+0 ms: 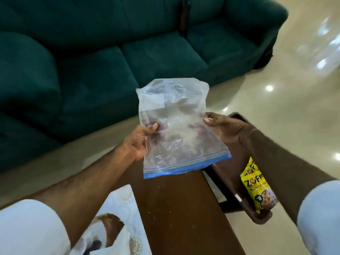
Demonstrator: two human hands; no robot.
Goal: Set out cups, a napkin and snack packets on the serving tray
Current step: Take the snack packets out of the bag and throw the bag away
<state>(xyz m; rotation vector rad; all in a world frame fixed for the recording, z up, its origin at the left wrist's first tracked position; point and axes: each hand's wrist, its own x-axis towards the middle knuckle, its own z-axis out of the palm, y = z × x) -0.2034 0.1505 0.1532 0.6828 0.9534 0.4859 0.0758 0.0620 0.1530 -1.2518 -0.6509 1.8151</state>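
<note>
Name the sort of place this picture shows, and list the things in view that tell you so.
Probably a home living room: a green upholstered sofa, a glossy tiled floor, and a low wooden table in front of the sofa.

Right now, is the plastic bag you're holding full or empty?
Looks empty: the plastic bag hangs flat and see-through between left hand and right hand.

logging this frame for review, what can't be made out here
Head view, the only one:
- Clear zip bag held by left hand and right hand: blurred, contents unclear.
- Serving tray: right forearm hides most of it.
- Yellow snack packet: partly behind that forearm, count unclear.
- White cloth: cut by bottom edge.
- Cups: none visible.
</note>
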